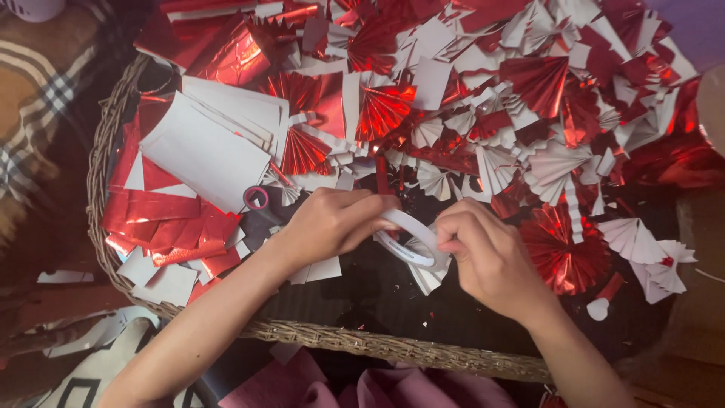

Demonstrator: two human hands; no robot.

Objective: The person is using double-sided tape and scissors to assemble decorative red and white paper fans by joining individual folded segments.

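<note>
Hands meet over the woven wicker basket (106, 143): left hand (328, 223) and right hand (483, 253) pinch a white tape roll (408, 238) at centre. Red foil paper fans (563, 249) lie at three o'clock, pink-handled scissors (257, 200) at nine.

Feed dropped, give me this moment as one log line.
left hand: holds tape roll | right hand: picks at roll | wicker basket: red paper fans

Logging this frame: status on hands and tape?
Left hand grips white tape roll. Right hand picks at its edge. Wicker basket full of red foil fans; nothing blocking.
</note>
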